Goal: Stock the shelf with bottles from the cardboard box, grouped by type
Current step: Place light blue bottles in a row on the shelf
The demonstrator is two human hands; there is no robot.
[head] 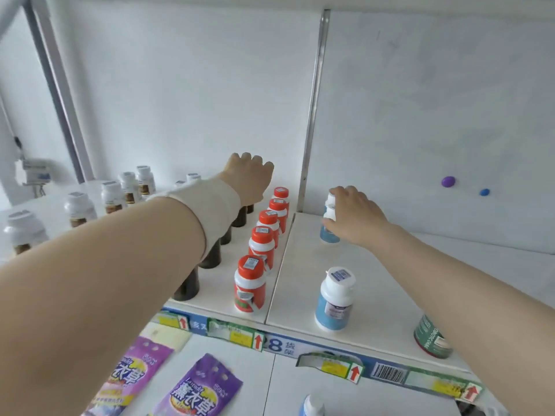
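Left arm point(105, 265) outstretched; right hand point(357, 219) grips blue bottle point(329, 236).

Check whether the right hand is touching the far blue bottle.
Touching. The head view shows the right hand wrapped round the far blue bottle, with fingers over its white cap and thumb against its side.

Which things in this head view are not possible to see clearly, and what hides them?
All in the head view:
- What the left hand holds, if anything: its own back hides the fingers.
- Dark bottles: tops behind the left forearm.
- Green bottle: partly behind the right forearm.
- Rear blue bottle: label mostly covered by the right hand.
- Bottle at the bottom: cut off by the frame edge.
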